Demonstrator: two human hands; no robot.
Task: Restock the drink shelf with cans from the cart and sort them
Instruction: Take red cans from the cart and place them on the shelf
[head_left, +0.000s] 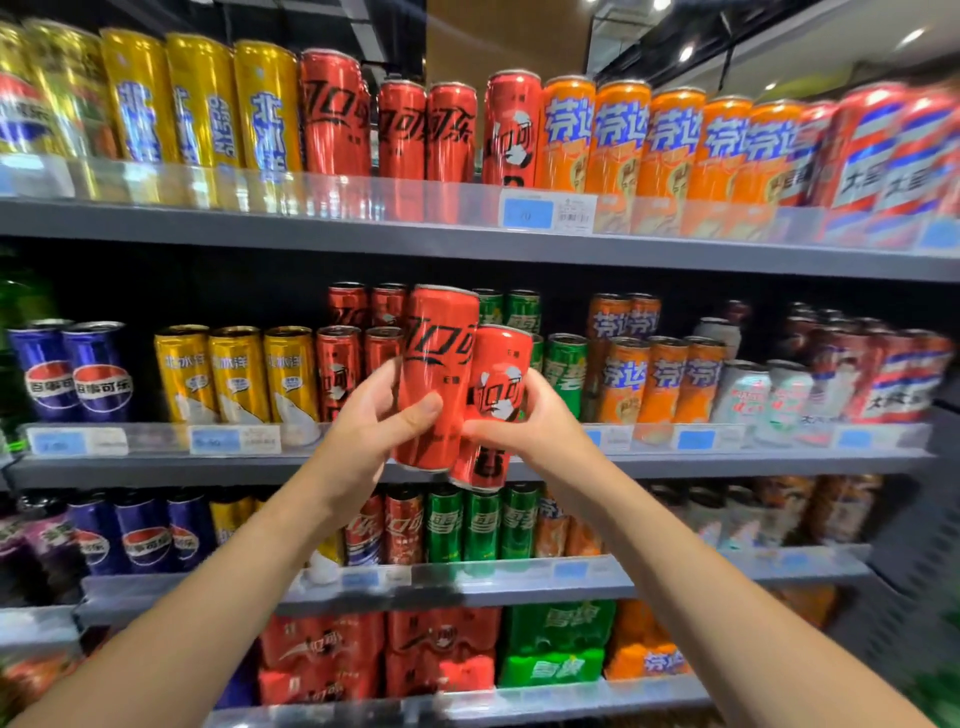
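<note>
Both hands are raised before the middle shelf (727, 462), near its front edge. The left hand (371, 415) grips a tall red can (439, 364); the right hand (530, 421) grips a second red can (493, 400), lower, touching the first. Red cans (337, 374) stand behind them.

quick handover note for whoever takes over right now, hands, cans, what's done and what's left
Left hand grips a tall red can; right hand grips a second red can. The two cans touch, held in front of the middle shelf.
Done: neither held can is shelved yet.
Left: probably set both in the red-can row behind them. The cart is out of view.
</note>
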